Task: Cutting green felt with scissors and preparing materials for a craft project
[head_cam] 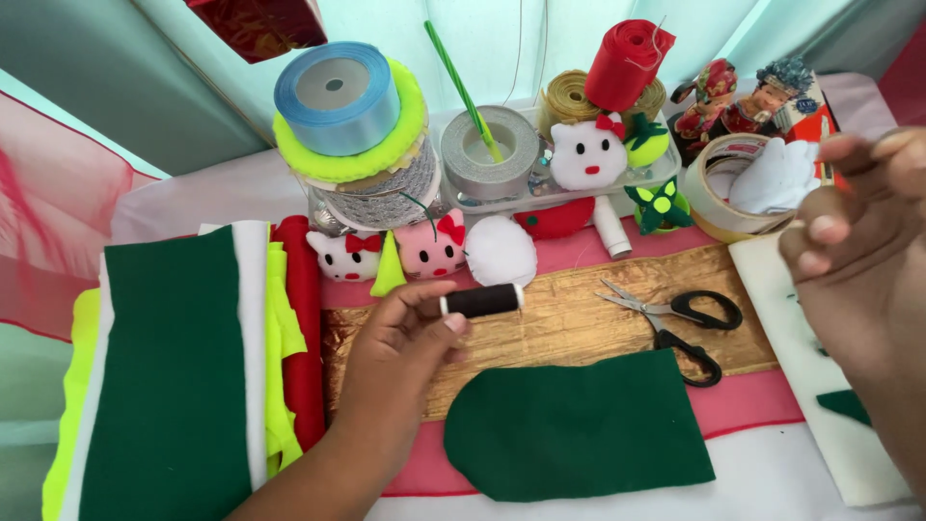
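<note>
A head-worn camera looks down on a craft counter point(791, 487) covered with felt and ribbon supplies. In the lower middle of the frame, the person's left hand point(400, 338) reaches up from the bottom edge, its fingers point(424, 294) closed around one end of a spool of black thread point(482, 300), which is held level just above a gold fabric strip point(569, 328). At the right edge, the right hand point(858, 260) is raised close to the camera and blurred, its fingers pinched together; whether they grip anything cannot be told.

Below the spool, in the lower centre, lies a dark green felt piece point(579, 429) cut with one rounded end. To its upper right, black-handled scissors point(675, 318) rest on the gold strip. At lower left is a stack of felt sheets point(174, 376) in green, white, yellow and red.

Across the top of the frame stand rolls of ribbon: a blue roll point(338, 96) on a neon yellow one at upper left, a silver roll point(487, 154) in the centre, and a red roll point(627, 63) to its right. Small stuffed felt cat faces point(432, 246) in white and pink sit just beyond the spool.
</note>
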